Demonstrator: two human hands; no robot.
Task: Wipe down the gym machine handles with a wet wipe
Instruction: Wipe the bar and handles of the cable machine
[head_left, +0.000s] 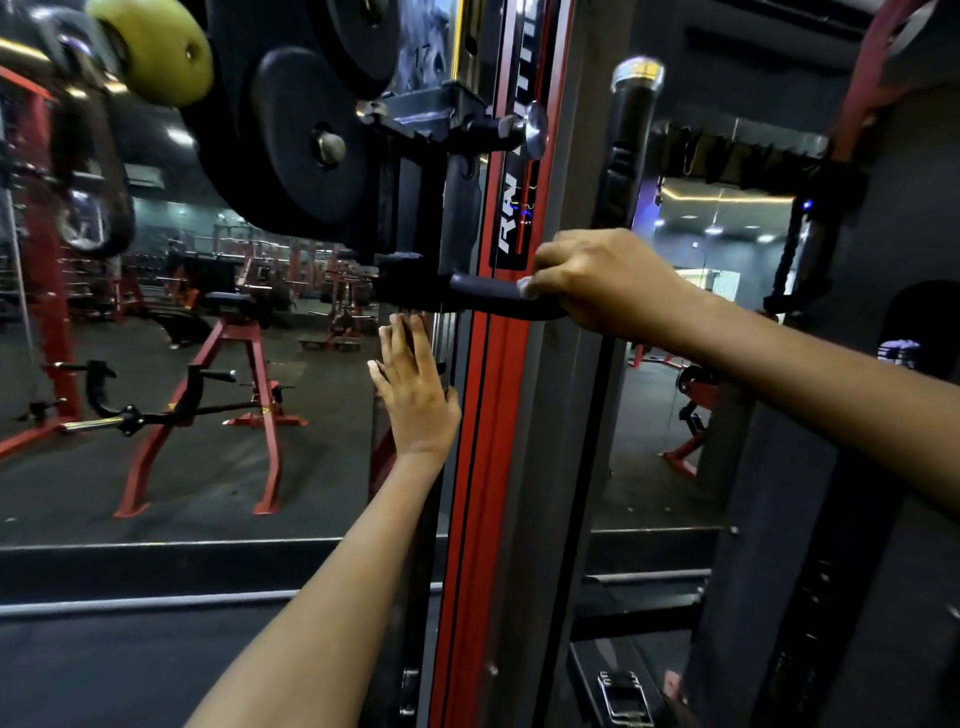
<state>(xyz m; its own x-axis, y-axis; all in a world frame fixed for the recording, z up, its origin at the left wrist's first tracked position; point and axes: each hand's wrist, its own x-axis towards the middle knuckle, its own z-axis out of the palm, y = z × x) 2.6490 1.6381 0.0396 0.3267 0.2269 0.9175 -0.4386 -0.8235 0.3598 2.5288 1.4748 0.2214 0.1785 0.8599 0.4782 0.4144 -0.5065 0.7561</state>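
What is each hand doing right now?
Left hand: open, fingers straight, flat against the machine frame.
Right hand: gripping the black handle with a wipe.

The right hand (597, 283) wraps the end of a handle (483, 296) running left from it, the left hand (415, 384) lies below that handle, and weight plates (306, 140) hang above both.

i note black weight plates (306, 150) hung at upper left, just beside a yellow-green roller (156, 49). a red and black upright post (483, 415) runs down the middle. beyond it i see red benches (228, 374) on a dark floor (156, 488), and a barbell (119, 418) lying low at left.
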